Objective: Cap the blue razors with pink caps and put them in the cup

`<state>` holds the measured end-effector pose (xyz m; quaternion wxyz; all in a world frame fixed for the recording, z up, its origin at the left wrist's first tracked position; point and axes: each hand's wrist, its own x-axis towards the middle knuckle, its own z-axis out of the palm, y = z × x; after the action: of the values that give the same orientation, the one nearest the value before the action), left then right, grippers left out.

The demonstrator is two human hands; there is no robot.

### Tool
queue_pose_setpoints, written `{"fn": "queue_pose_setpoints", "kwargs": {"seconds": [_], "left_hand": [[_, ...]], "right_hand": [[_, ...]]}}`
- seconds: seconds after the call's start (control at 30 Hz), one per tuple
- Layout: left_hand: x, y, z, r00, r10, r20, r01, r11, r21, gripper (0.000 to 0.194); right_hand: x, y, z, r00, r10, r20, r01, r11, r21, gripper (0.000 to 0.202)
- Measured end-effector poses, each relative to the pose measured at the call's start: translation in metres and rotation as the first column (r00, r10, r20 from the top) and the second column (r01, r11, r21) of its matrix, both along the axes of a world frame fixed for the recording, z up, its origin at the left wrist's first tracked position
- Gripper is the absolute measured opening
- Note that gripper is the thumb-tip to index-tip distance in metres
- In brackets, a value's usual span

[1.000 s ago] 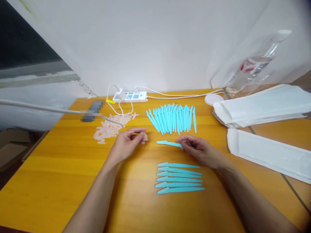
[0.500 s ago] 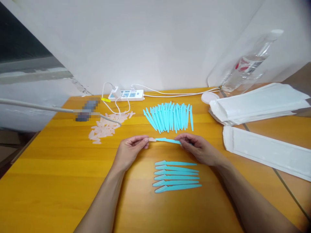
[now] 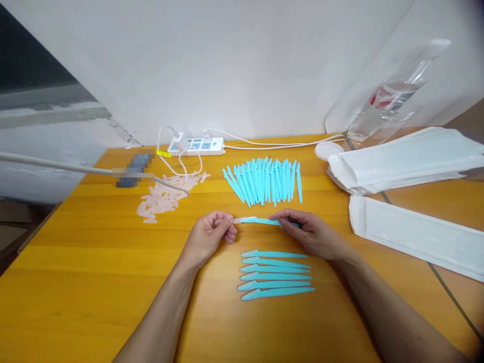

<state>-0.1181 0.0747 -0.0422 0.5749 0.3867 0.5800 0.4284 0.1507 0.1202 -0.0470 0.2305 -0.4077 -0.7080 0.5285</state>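
Observation:
My left hand (image 3: 212,234) pinches a small translucent pale cap (image 3: 237,221). My right hand (image 3: 308,232) grips the thin end of a turquoise eyebrow razor (image 3: 264,221), held level with its blade end toward the left. The cap now overlaps the razor's blade end. Below my hands lies a column of several turquoise razors (image 3: 276,276), side by side with blade ends to the left. Beyond my hands rests a dense row of more razors (image 3: 264,181). A loose heap of pale translucent caps (image 3: 162,199) lies to the left.
A white power strip (image 3: 196,146) with plugs and cables stands against the wall. A blurred-out dark object (image 3: 134,170) lies at the left. On the right are white packaging sleeves (image 3: 408,161), another white sleeve (image 3: 416,237), a round pale lid (image 3: 328,150) and a clear plastic bottle (image 3: 389,101).
The cap has slid right onto the razor's blade end; earlier it only met the tip. My left fingers have curled a little lower. The rows and heap have not moved.

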Motion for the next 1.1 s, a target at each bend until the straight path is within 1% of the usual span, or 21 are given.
{"fn": "queue_pose_setpoints", "kwargs": {"seconds": [0.1, 0.23, 0.3, 0.37, 0.43, 0.53, 0.6, 0.67, 0.73, 0.83, 0.93, 0.97, 1.0, 1.03, 1.07, 1.1], "left_hand": [[0.002, -0.001, 0.0, 1.0, -0.03, 0.003, 0.03, 0.999, -0.012, 0.033], [0.01, -0.003, -0.002, 0.998, -0.037, -0.043, 0.037, 0.999, 0.002, 0.036], [0.013, -0.004, -0.003, 0.994, -0.069, -0.087, 0.07, 0.997, 0.016, 0.035], [0.013, -0.005, -0.001, 0.973, -0.134, -0.187, 0.144, 0.989, 0.043, 0.034], [0.01, -0.007, 0.001, 0.919, -0.206, -0.336, 0.246, 0.966, 0.081, 0.031], [0.006, -0.011, 0.007, 0.785, -0.283, -0.551, 0.412, 0.902, 0.124, 0.025], [0.005, -0.014, 0.011, 0.687, -0.329, -0.648, 0.512, 0.852, 0.11, 0.023], [0.006, -0.015, 0.014, 0.624, -0.356, -0.696, 0.565, 0.82, 0.086, 0.022], [0.006, -0.016, 0.016, 0.607, -0.356, -0.71, 0.583, 0.807, 0.093, 0.022], [0.004, -0.016, 0.016, 0.599, -0.358, -0.716, 0.616, 0.778, 0.126, 0.021], [0.001, -0.016, 0.015, 0.57, -0.396, -0.72, 0.653, 0.75, 0.105, 0.02], [0.0, -0.016, 0.014, 0.566, -0.406, -0.718, 0.658, 0.747, 0.097, 0.02], [-0.001, -0.016, 0.014, 0.57, -0.406, -0.714, 0.655, 0.749, 0.097, 0.02], [-0.001, -0.016, 0.015, 0.58, -0.4, -0.71, 0.649, 0.753, 0.107, 0.02], [-0.002, -0.017, 0.015, 0.594, -0.391, -0.703, 0.644, 0.755, 0.123, 0.02], [-0.002, -0.016, 0.015, 0.608, -0.385, -0.695, 0.643, 0.752, 0.146, 0.023]], "right_hand": [[0.0, 0.0, -0.001, 1.0, 0.009, 0.004, -0.009, 1.0, 0.002, 0.035], [-0.002, -0.001, 0.001, 0.999, 0.031, -0.026, -0.03, 0.999, 0.009, 0.035], [-0.004, -0.003, 0.003, 0.999, 0.033, -0.027, -0.033, 0.999, 0.023, 0.035], [-0.005, -0.005, 0.005, 0.999, 0.038, 0.008, -0.038, 0.999, 0.039, 0.036], [-0.005, -0.006, 0.006, 0.995, 0.065, 0.076, -0.071, 0.993, 0.091, 0.033], [-0.007, -0.007, 0.009, 0.975, 0.125, 0.186, -0.169, 0.956, 0.241, 0.027], [-0.007, -0.007, 0.01, 0.964, 0.135, 0.228, -0.204, 0.929, 0.309, 0.027], [-0.007, -0.008, 0.011, 0.96, 0.131, 0.248, -0.211, 0.92, 0.329, 0.026], [-0.007, -0.009, 0.013, 0.952, 0.152, 0.266, -0.236, 0.918, 0.319, 0.026], [-0.006, -0.01, 0.014, 0.933, 0.218, 0.287, -0.302, 0.907, 0.293, 0.028], [-0.005, -0.01, 0.015, 0.925, 0.251, 0.287, -0.329, 0.904, 0.271, 0.029], [-0.004, -0.01, 0.014, 0.932, 0.227, 0.282, -0.304, 0.914, 0.27, 0.028], [-0.003, -0.008, 0.013, 0.946, 0.17, 0.274, -0.248, 0.927, 0.282, 0.028], [-0.002, -0.006, 0.012, 0.961, 0.076, 0.267, -0.16, 0.937, 0.309, 0.027], [0.001, -0.003, 0.011, 0.965, -0.056, 0.257, -0.041, 0.934, 0.355, 0.026], [0.004, 0.001, 0.009, 0.946, -0.214, 0.242, 0.101, 0.907, 0.409, 0.026]]}}
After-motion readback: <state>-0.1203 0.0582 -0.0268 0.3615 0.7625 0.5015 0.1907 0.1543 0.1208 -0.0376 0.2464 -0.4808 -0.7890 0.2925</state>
